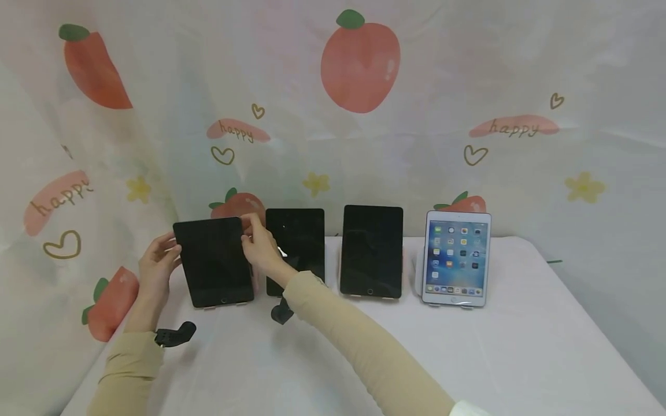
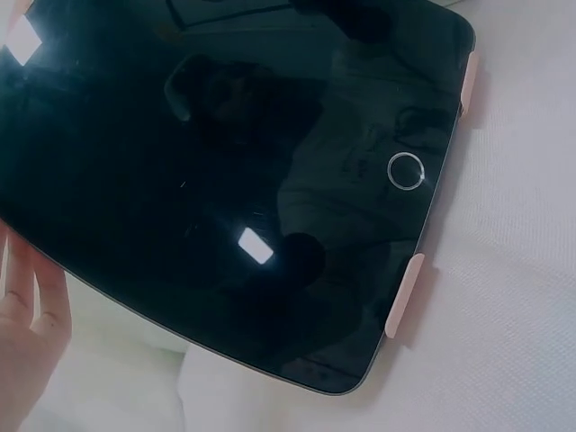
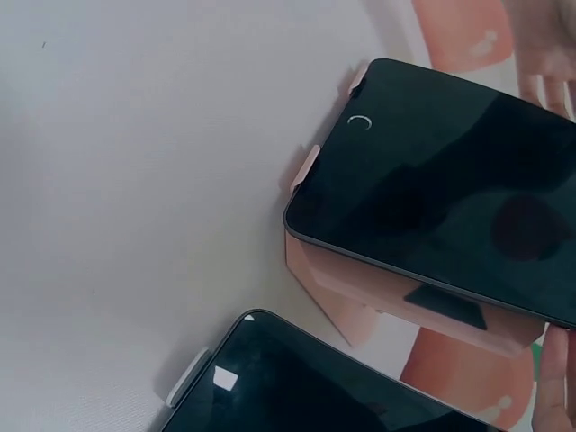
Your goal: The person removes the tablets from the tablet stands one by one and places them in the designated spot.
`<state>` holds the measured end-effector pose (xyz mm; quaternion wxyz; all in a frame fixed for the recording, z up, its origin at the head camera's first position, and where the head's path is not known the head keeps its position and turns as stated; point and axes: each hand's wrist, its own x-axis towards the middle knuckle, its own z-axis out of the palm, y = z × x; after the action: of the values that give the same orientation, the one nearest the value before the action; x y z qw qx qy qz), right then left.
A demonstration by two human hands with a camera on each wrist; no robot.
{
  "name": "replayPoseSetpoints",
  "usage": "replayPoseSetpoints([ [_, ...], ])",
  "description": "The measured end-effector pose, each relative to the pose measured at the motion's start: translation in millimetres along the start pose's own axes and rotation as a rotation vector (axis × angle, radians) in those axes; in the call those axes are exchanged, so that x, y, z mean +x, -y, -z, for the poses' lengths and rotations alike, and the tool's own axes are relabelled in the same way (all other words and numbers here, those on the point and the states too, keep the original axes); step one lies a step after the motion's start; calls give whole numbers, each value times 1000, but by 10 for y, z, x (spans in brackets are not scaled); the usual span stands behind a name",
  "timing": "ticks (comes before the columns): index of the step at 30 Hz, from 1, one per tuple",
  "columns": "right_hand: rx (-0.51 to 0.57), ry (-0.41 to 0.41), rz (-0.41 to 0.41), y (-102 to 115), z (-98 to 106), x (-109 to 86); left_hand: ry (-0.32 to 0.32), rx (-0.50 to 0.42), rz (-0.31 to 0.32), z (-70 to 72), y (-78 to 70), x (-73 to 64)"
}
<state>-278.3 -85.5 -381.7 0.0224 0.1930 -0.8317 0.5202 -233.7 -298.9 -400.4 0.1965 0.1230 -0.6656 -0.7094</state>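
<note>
A black-screened tablet [image 1: 214, 263] leans back on a pink stand [image 3: 396, 301] at the left of the row. At its left edge, my left hand [image 1: 156, 268] holds the side with thumb and fingers. My right hand [image 1: 264, 249] grips the upper right edge, its forearm crossing before a second dark tablet [image 1: 296, 231]. Two small pink lips of the stand sit under the held tablet's bottom edge in the left wrist view, near the round home button [image 2: 406, 171]. The tablet's back is hidden.
Further right stand another dark tablet [image 1: 372, 251] and a white tablet [image 1: 457, 257] with its screen lit, both propped on stands. A white cloth [image 1: 520, 346] covers the table. Behind it hangs a fruit-printed curtain [image 1: 416, 156].
</note>
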Motion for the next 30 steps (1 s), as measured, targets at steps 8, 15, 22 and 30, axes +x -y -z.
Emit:
replayPoseSetpoints([
  [8, 19, 17, 37, 14, -8, -15, 34, -37, -28, 34, -28, -27],
  [15, -8, 11, 74, 8, 12, -76, 59, -113, -26, 37, -16, -73],
  [22, -4, 13, 114, 12, 31, -122, 46, -172, -5, 31, -30, -117],
  [30, 24, 29, 125, 18, 60, -180, 51, -219, -31, 18, -94, -174],
])
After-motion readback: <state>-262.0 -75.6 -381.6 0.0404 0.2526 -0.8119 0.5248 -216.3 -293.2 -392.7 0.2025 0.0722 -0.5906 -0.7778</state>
